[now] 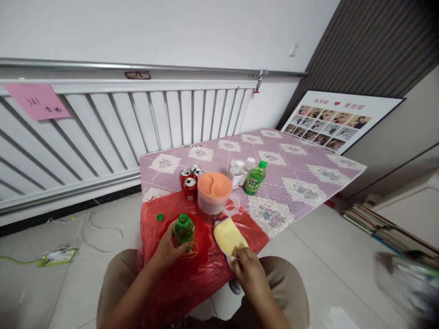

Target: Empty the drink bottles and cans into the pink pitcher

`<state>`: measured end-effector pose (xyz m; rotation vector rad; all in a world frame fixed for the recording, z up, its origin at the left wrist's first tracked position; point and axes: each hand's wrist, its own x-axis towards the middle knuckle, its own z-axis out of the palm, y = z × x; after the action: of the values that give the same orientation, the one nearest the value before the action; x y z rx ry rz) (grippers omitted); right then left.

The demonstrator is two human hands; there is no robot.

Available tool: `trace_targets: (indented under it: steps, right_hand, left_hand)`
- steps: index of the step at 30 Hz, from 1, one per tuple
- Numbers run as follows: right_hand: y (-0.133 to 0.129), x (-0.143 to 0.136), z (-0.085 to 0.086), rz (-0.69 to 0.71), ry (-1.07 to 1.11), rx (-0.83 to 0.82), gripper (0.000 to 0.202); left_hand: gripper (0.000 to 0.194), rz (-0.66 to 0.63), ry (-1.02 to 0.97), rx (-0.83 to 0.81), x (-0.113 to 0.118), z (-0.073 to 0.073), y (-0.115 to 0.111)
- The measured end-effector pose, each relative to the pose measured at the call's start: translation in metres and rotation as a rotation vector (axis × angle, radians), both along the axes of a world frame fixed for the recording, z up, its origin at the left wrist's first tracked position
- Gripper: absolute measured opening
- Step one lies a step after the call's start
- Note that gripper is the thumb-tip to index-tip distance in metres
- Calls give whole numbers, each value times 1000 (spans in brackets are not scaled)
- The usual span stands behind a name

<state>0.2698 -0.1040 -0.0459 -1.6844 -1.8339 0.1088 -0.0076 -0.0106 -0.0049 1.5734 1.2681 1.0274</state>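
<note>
My left hand [171, 246] is wrapped round a green plastic bottle [184, 228], uncapped and upright over a red scalloped tray [200, 262]. Its green cap [160, 217] seems to be the one lying to the left on the red plastic sheet [151, 237]. With fingers closed, my right hand [247, 267] grips the near edge of a folded yellow cloth [230, 235]. Just beyond the cloth stands a clear pitcher [210, 208] with an orange lid [215, 186] and some brownish liquid inside.
Several opened cans [190, 185] stand left of the pitcher. To its right are two white-capped bottles [236, 176] and a green capped bottle [255, 178]. A patterned cloth covers the table [302, 192]. Behind it runs a white radiator [164, 114]; a photo board [329, 121] leans at right.
</note>
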Motion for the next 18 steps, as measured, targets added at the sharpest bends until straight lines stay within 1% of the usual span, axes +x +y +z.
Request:
trace_targets:
  steps: [2, 5, 7, 10, 13, 15, 16, 18]
  right_hand:
    - [0, -3, 10, 4, 19, -28, 21]
    - [-3, -7, 23, 71, -54, -79, 13]
    - [-5, -7, 28, 101, -89, -97, 12]
    - [-2, -5, 32, 51, -98, -53, 20]
    - [8, -11, 28, 0, -173, -21, 37]
    - [13, -20, 19, 26, -248, -102, 54]
    - [15, -25, 13, 51, -281, -161, 59]
    - [16, -32, 3, 89, -302, -252, 61]
  left_hand:
    - [61, -14, -7, 7, -1, -2, 0]
    - [63, -19, -38, 7, -1, -5, 1]
    - [64, -25, -50, -4, -1, -6, 1]
    - [64, -29, -50, -20, 0, -5, 1]
    - [66, -28, -57, -25, 2, -3, 1]
    - [65, -25, -55, -22, 3, -1, 1]
    - [65, -21, -49, -18, 3, 0, 1]
    - [65, -14, -37, -8, 3, 3, 1]
